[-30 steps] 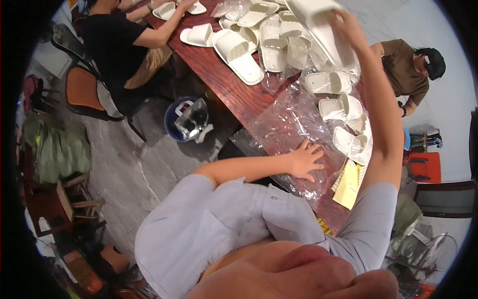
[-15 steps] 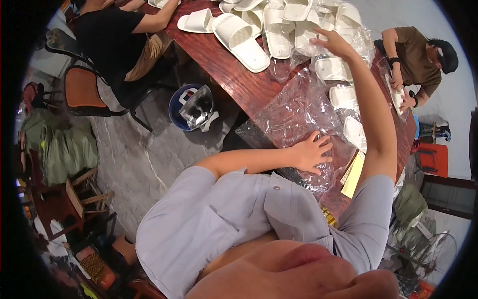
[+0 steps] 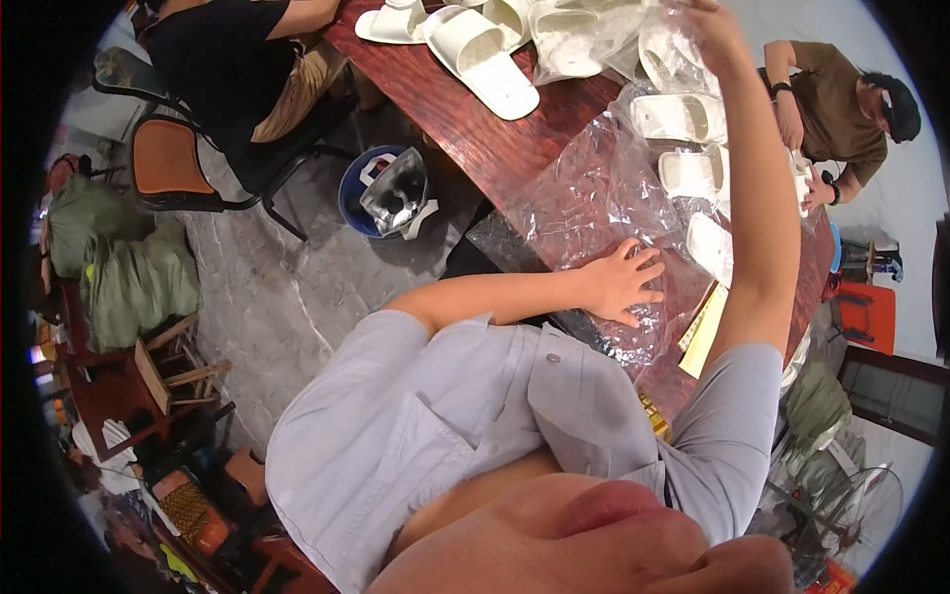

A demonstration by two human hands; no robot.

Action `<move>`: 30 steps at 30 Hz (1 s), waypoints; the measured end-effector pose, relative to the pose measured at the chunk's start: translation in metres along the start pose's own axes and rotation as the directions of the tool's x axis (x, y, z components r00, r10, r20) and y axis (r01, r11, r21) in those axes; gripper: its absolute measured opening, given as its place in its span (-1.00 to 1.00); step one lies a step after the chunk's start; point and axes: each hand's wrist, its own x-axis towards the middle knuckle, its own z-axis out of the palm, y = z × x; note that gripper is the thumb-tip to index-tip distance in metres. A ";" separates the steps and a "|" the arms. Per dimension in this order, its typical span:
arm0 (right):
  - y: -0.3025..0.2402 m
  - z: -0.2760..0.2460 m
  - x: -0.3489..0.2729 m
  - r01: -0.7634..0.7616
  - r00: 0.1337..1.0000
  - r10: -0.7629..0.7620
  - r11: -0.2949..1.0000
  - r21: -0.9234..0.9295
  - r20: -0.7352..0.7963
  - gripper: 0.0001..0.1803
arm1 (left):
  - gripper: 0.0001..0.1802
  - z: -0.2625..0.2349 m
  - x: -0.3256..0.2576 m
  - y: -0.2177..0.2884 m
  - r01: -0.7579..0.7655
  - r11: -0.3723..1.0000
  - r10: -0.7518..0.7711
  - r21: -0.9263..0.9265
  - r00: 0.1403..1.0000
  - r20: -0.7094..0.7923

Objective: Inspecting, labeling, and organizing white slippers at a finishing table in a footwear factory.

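Note:
My left hand [image 3: 625, 285] lies with fingers spread on a clear plastic bag [image 3: 584, 198] spread over the near part of the reddish wooden table [image 3: 465, 129]. My right arm stretches far across the table. At the top edge of the picture my right hand [image 3: 714, 35] is beside white slippers [image 3: 668, 54] in clear wrapping. Its fingertips are partly cut off, so its grip cannot be made out. Under that forearm runs a row of wrapped white slippers [image 3: 691, 173]. An unwrapped white slipper [image 3: 485, 59] lies toward the far left of the table.
A yellow strip [image 3: 705, 332] lies by my right elbow. A blue bin [image 3: 361, 213] with plastic in it stands on the floor left of the table. One person [image 3: 213, 59] sits at the far left; another person [image 3: 831, 109] handles a white slipper at the right.
My right hand has moved farther away and to the right, up to the picture's top edge. My left hand stays on the plastic bag. The view has shifted slightly.

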 end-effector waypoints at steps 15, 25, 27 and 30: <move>-0.100 0.014 -0.231 0.013 0.997 0.020 0.917 0.398 -0.079 -0.40 | -0.39 -0.008 0.006 -0.015 -0.031 0.998 0.009 -0.057 0.935 -0.354; 0.044 -0.078 -0.316 -0.347 0.894 0.432 0.833 -0.430 0.117 -0.48 | -0.53 -0.006 0.012 0.026 -0.296 0.776 0.192 -0.557 0.952 -0.238; 0.052 -0.085 -0.323 -0.176 0.939 0.300 0.839 -0.514 0.169 -0.49 | -0.56 -0.005 0.012 0.033 -0.325 0.686 0.240 -0.652 0.946 -0.219; 0.060 -0.087 -0.320 -0.094 0.976 0.181 0.857 -0.506 0.125 -0.52 | -0.60 -0.005 0.011 0.045 -0.341 0.535 0.311 -0.773 0.930 -0.195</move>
